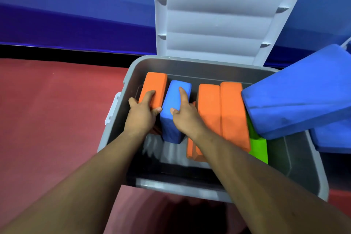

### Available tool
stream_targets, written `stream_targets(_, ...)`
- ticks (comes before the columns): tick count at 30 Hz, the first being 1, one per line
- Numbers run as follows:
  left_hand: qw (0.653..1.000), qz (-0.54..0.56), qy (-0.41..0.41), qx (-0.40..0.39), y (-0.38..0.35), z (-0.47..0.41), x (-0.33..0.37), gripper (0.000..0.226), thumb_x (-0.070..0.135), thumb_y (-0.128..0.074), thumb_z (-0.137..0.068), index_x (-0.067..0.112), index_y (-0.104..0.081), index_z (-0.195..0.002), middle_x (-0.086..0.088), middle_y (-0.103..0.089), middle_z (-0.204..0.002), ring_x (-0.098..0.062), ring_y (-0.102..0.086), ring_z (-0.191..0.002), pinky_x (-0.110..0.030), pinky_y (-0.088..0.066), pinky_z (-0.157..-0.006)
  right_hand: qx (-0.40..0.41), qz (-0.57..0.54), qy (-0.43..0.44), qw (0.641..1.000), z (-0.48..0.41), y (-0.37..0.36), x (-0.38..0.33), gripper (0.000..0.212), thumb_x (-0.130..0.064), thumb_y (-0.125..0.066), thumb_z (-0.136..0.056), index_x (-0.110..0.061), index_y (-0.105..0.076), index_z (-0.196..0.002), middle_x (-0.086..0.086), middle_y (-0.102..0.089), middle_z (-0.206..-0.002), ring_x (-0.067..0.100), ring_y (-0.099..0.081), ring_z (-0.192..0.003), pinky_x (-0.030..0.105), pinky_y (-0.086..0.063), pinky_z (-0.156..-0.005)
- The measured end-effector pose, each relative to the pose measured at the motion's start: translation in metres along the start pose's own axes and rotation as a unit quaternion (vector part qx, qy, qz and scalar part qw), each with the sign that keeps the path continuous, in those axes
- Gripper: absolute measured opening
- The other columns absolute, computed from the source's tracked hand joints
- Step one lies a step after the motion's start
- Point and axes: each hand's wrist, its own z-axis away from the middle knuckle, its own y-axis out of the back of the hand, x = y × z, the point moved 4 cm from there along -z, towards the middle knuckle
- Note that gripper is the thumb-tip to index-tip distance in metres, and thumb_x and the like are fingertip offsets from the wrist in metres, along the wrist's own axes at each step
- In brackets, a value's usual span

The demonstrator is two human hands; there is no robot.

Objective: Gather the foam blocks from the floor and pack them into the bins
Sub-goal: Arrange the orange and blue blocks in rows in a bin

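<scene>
A grey plastic bin (121,100) stands open on the red floor, its lid (218,15) tipped back. Inside stand foam blocks on edge. My left hand (141,114) grips an orange block (154,85) at the bin's left end. My right hand (185,114) grips a blue block (175,100) beside it, with the index finger along its top. Two more orange blocks (224,108) stand to the right, then a green block (259,148). A large blue block (296,97) lies tilted across the bin's right rim.
Red floor (53,110) stretches to the left and in front of the bin. A blue padded wall (76,15) runs behind it. Another blue block (336,137) sits outside the bin's right side. The bin's near right part shows bare bottom.
</scene>
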Motion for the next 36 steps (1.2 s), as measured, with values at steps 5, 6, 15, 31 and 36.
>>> stream_targets(5, 0.999, 0.031, 0.011, -0.019, 0.004, 0.001, -0.002, 0.058, 0.039, -0.059, -0.096, 0.039, -0.035, -0.148, -0.012, -0.031, -0.129, -0.028, -0.055, -0.085, -0.03, -0.043, -0.093, 0.032, -0.047, 0.015, 0.998, 0.014, 0.002, 0.002, 0.067, -0.008, -0.045, -0.095, -0.033, -0.026, -0.154, 0.02, -0.048, -0.132, 0.034, -0.053, -0.112, 0.038, -0.045, -0.095)
stream_targets(6, 0.999, 0.036, 0.013, -0.022, 0.005, 0.001, -0.004, 0.056, 0.04, -0.056, -0.097, 0.039, -0.035, -0.148, -0.013, -0.03, -0.131, -0.024, -0.053, -0.084, -0.028, -0.041, -0.092, 0.047, -0.054, 0.027, 0.997, 0.017, 0.003, 0.002, 0.068, -0.002, -0.043, -0.093, -0.03, -0.029, -0.153, 0.017, -0.049, -0.131, 0.033, -0.052, -0.113, 0.037, -0.044, -0.096)
stream_targets(15, 0.999, 0.016, -0.029, -0.008, 0.006, 0.005, -0.007, 0.05, 0.026, -0.052, -0.1, 0.032, -0.038, -0.148, -0.013, -0.025, -0.149, -0.028, -0.054, -0.114, -0.028, -0.039, -0.096, -0.02, -0.007, 0.015, 1.0, 0.019, -0.018, 0.009, 0.106, -0.042, -0.078, -0.077, -0.047, -0.004, -0.153, 0.029, -0.03, -0.142, 0.039, -0.049, -0.124, 0.034, -0.041, -0.105)
stream_targets(31, 0.991, -0.077, -0.106, 0.004, 0.009, 0.003, -0.012, 0.047, 0.021, -0.054, -0.097, 0.034, -0.05, -0.142, -0.006, -0.023, -0.158, -0.024, -0.027, -0.144, -0.037, -0.031, -0.116, 0.039, 0.014, 0.052, 0.998, 0.002, -0.01, -0.001, 0.079, -0.025, -0.066, -0.09, -0.031, -0.02, -0.154, 0.017, -0.042, -0.14, 0.035, -0.054, -0.118, 0.038, -0.044, -0.101)
stream_targets(36, 0.989, -0.095, -0.115, 0.003, 0.034, 0.008, 0.021, 0.046, 0.022, -0.06, -0.092, 0.015, -0.055, -0.137, -0.011, -0.047, -0.141, -0.029, -0.045, -0.131, -0.039, -0.038, -0.108, 0.056, 0.054, 0.097, 0.992, 0.043, 0.053, -0.033, 0.069, -0.023, -0.057, -0.09, -0.018, -0.026, -0.152, 0.016, -0.037, -0.141, 0.034, -0.053, -0.118, 0.042, -0.045, -0.099)
